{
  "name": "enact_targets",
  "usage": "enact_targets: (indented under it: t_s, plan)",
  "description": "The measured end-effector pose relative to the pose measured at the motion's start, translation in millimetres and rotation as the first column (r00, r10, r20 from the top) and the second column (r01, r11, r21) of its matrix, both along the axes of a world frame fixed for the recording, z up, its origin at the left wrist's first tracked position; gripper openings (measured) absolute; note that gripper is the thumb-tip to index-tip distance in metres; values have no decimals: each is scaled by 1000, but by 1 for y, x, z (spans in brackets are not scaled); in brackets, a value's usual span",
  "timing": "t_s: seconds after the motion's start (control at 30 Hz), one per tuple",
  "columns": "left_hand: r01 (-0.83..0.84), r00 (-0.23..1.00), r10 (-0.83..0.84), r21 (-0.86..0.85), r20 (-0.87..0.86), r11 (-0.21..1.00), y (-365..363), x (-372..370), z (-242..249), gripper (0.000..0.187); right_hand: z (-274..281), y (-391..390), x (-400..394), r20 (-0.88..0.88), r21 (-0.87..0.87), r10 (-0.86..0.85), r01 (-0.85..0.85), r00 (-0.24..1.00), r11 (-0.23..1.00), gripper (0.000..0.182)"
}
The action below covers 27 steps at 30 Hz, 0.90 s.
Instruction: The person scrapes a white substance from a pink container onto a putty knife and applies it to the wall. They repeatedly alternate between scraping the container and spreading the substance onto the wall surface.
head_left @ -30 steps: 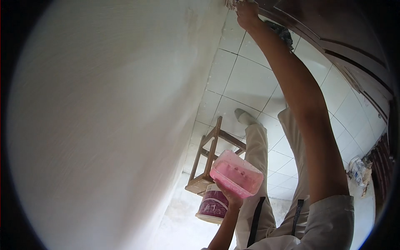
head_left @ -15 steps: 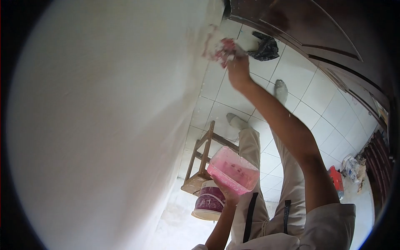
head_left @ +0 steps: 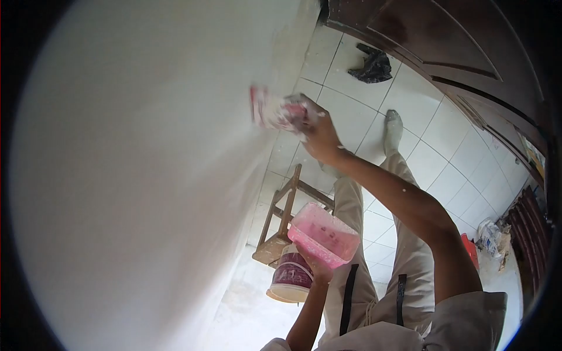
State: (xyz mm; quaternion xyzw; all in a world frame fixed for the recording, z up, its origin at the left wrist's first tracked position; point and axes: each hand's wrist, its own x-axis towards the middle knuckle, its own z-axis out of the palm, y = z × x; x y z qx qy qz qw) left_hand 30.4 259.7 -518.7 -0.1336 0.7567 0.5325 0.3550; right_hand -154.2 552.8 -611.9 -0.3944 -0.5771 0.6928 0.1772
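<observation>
A pink plastic tray, tilted and smeared inside with a whitish residue, rests in my left hand, whose fingers hold it from below. My right hand is closed around a red scraper coated with white paste. The scraper is at the pale wall, its blade edge blurred by motion; whether it touches the surface is hard to tell.
Beside my legs stands a wooden stool, with a purple and white bucket near it. A black plastic bag lies on the tiled floor. A dark wooden door is at the upper right, and a crumpled bag at the right.
My right hand and the scraper have moved left and down along the wall, away from the black bag. The tray in my left hand has shifted slightly up and left.
</observation>
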Motion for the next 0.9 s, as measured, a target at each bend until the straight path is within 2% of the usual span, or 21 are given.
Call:
enact_targets:
  t_s: [0.03, 0.07, 0.1, 0.13, 0.17, 0.23, 0.27, 0.37, 0.4, 0.43, 0.47, 0.53, 0.57, 0.6, 0.63, 0.67, 0.7, 0.73, 0.77, 0.83, 0.9]
  plan:
    - [-6, 1000, 6, -9, 2, 1000, -4, 3, 1, 89, -7, -8, 16, -98, -38, 31, -35, 995, 999, 27]
    - [59, 997, -63, -76, -47, 995, -9, 8, 0, 89, -45, -14, 26, -12, 234, -15, 17, 1000, 972, 26]
    - [89, 994, -95, -94, -62, 992, -10, 11, 2, 89, -87, -11, 26, 60, 490, -83, 44, 995, 871, 26]
    - [117, 989, -126, -112, -76, 987, -12, 14, 4, 89, -111, 7, 16, 125, 294, -191, 148, 974, 944, 22]
    - [114, 989, -123, -115, -80, 987, -15, 17, 5, 89, -131, 27, 0, 207, 98, -281, 266, 937, 959, 19]
    - [132, 980, -146, -104, -133, 986, -19, 21, 6, 89, -162, 60, -46, 152, -172, -466, 488, 872, 856, 19]
    - [126, 981, -139, -107, -134, 986, -24, 26, 8, 89, -165, 57, -67, 152, -175, -460, 482, 875, 859, 19]
    - [51, 978, -65, -76, -197, 996, -20, 33, 9, 93, -146, 56, -131, 468, 273, -363, 259, 806, 927, 15]
    - [45, 973, -67, -101, -219, 994, -19, 33, 16, 94, -133, 48, -126, 469, 284, -363, 251, 805, 925, 15]
    - [43, 965, -73, -123, -253, 991, -17, 28, 22, 95, -100, 31, -115, 368, 210, -380, 322, 849, 923, 15]
    - [-95, 992, 93, -29, -81, 995, 12, 6, 44, 96, -63, 8, -104, 253, 118, -401, 383, 880, 916, 15]
    - [-141, 979, 141, 12, -149, 990, 3, 3, 46, 92, -19, -29, -76, 118, -9, -322, 326, 939, 945, 18]
    - [-159, 971, 164, 40, -175, 986, -3, 1, 45, 89, -10, -39, -50, 101, -21, -219, 222, 971, 975, 18]
    - [-176, 962, 186, 68, -200, 982, -10, -1, 43, 87, 13, -40, -21, -27, 24, -78, 79, 997, 997, 19]
    - [-53, 951, 40, -34, -305, 998, -18, -5, 43, 91, 35, -39, 8, -138, 91, 75, -63, 987, 994, 19]
    - [2, 933, -31, -81, -357, 997, -17, -10, 49, 92, 45, -38, 27, -88, 60, 91, -86, 992, 994, 19]
    - [51, 908, -101, -132, -407, 990, -16, -16, 54, 94, 44, -37, 41, -41, 31, 111, -110, 993, 993, 19]
    - [40, 911, -73, -90, -406, 995, -7, -25, 61, 92, 27, -32, 48, -6, -222, -9, 7, 1000, 975, 17]
    - [27, 915, -47, -56, -401, 998, 0, -30, 71, 90, 3, -27, 53, 62, -462, -111, 127, 992, 878, 16]
    - [-16, 934, 14, -2, -357, 1000, 15, -33, 90, 90, -59, 1, 50, 469, -205, -86, 204, 879, 957, 18]
    - [-49, 948, 53, 20, -315, 999, 46, -34, 114, 89, -105, 40, 34, 466, -242, -199, 341, 862, 908, 20]
